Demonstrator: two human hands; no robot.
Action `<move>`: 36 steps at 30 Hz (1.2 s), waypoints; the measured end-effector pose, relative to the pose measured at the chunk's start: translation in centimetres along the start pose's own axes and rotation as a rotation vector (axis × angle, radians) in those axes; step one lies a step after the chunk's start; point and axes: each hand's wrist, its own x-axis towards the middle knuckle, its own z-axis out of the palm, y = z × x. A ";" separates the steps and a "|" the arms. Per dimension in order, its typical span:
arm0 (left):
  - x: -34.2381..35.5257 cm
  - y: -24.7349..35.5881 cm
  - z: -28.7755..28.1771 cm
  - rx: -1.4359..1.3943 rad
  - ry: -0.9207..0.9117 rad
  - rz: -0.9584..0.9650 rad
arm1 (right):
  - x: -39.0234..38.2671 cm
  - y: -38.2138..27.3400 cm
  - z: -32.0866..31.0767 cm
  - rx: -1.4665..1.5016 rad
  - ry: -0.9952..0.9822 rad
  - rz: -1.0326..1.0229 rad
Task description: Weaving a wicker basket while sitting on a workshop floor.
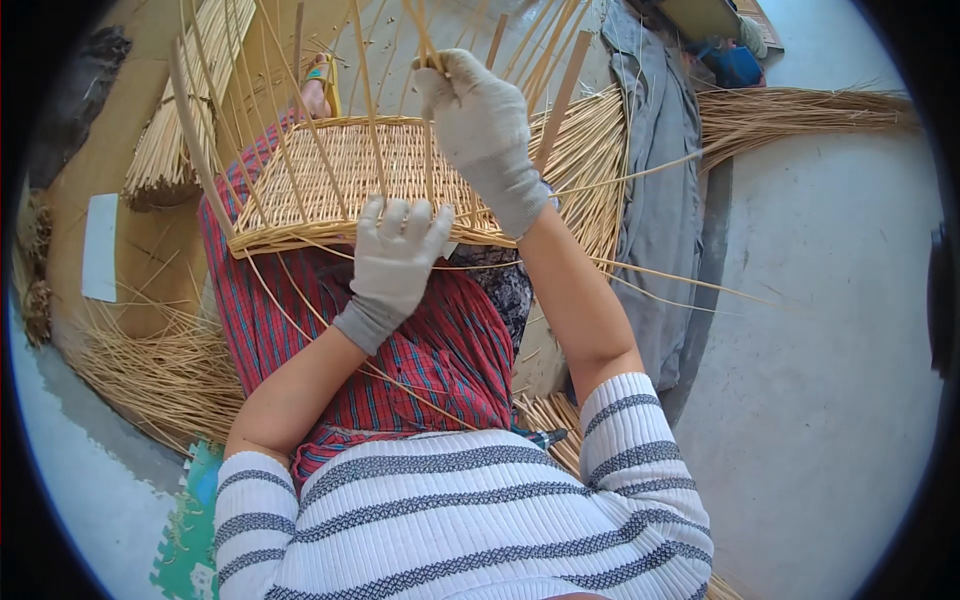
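A half-woven wicker basket [340, 165] lies tilted across my lap, its pale upright stakes rising from its edges. My left hand [392, 255], in a whitish knit glove, grips the basket's near braided edge, fingers over the weave; its thumb is partly hidden. Higher up and to the right, my gloved right hand [485, 130] is closed around thin wicker rods [425, 40] above the basket. Loose weaving strands [690, 285] trail from the near edge to the right, and another strand [400, 385] runs down across my lap.
A bundle of straight rods [190, 110] lies at the far left, with a looser pile [160, 370] nearer. More rods [590, 170] lie right of the basket beside a grey cloth [655, 200]. A long bundle [800, 115] extends far right. A green mat [190, 520] lies lower left.
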 end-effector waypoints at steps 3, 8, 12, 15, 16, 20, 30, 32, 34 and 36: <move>1.1 2.0 -0.1 -0.032 0.076 0.084 | -0.3 -0.7 -0.8 0.105 0.040 0.060; 0.7 2.3 3.5 -0.219 -0.075 0.021 | 1.5 3.4 0.6 0.492 0.182 0.167; 1.2 2.7 3.7 -0.237 -0.113 0.091 | 4.1 9.7 1.8 0.632 0.212 0.371; 1.4 2.5 3.0 -0.205 -0.111 0.094 | 2.3 8.5 1.6 0.591 0.266 0.322; 1.6 2.4 2.8 -0.233 -0.123 0.065 | 0.5 6.8 1.1 0.517 0.343 0.225; 2.4 2.3 2.9 -0.228 -0.133 -0.005 | -9.1 4.0 -8.0 0.327 -0.558 0.784; 2.0 3.1 3.7 -0.188 -0.117 -0.016 | -4.0 10.0 -7.7 0.576 -0.047 0.113; 2.2 2.7 3.8 -0.069 -0.156 -0.001 | -2.2 8.1 -7.6 -0.175 -0.074 -0.046; 2.7 3.1 1.9 -0.011 -0.203 0.007 | -1.5 5.3 -8.0 -0.140 0.012 -0.024; 3.4 2.8 -1.6 -0.010 -0.206 0.012 | -1.5 1.0 -8.9 0.227 0.163 -0.218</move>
